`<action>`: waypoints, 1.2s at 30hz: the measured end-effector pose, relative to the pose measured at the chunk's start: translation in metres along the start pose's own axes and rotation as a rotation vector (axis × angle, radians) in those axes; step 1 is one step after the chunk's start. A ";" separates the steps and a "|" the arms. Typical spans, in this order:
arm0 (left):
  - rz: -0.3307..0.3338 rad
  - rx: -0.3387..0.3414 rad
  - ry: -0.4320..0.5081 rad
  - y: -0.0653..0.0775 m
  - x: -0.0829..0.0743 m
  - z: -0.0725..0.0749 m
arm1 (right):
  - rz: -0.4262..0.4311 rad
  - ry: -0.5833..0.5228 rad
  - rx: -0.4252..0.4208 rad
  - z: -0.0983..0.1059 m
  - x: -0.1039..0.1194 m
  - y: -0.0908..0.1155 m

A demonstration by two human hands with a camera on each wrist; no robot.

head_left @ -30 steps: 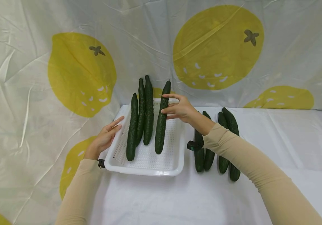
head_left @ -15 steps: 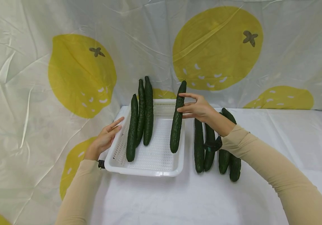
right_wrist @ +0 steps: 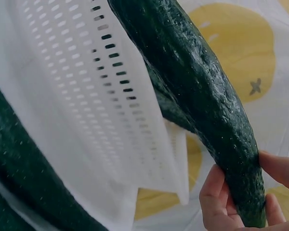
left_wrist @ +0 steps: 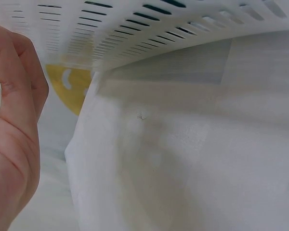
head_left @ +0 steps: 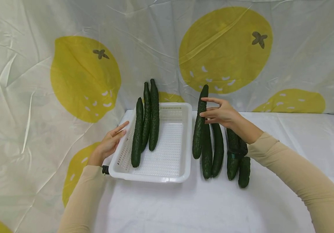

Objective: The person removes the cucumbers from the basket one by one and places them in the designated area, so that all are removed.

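My right hand (head_left: 220,112) pinches a long dark-green cucumber (head_left: 198,136) near its upper end, thumb on one side and fingertips on the other. The cucumber stands tilted just right of the white perforated basket (head_left: 191,129), overlapping other cucumbers behind it. In the right wrist view, the held cucumber (right_wrist: 197,86) crosses in front of the basket's slotted wall (right_wrist: 91,96). My left hand (head_left: 108,144) lies against the basket's left side with its fingers extended. Three cucumbers (head_left: 154,123) lean in the basket's left half, tips above its far rim.
Several more cucumbers (head_left: 217,152) lie on the white-covered table (head_left: 167,207) right of the basket, some partly hidden under my right wrist. A curtain with yellow lemon prints (head_left: 155,42) hangs directly behind the table and down its left side.
My right hand has carried the cucumber rightward from over the basket, across its right rim, to above the cucumbers on the table. The left hand and basket have stayed put.
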State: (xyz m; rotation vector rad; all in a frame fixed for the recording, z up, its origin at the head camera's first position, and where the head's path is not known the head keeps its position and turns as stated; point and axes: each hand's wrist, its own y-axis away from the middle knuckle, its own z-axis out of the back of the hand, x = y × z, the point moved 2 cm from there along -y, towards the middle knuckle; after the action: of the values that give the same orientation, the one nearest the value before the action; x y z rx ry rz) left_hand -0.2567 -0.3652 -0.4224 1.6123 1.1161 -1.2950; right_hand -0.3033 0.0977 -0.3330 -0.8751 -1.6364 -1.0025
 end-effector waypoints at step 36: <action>0.011 0.007 0.013 0.001 -0.001 -0.001 | -0.014 0.109 0.034 0.123 -0.037 0.053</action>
State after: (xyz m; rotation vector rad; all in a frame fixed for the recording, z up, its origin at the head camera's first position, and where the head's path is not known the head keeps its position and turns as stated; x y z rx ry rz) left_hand -0.2551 -0.3647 -0.4207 1.6323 1.1103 -1.2838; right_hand -0.2915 0.2287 -0.3788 -0.7737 -1.5645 -1.0113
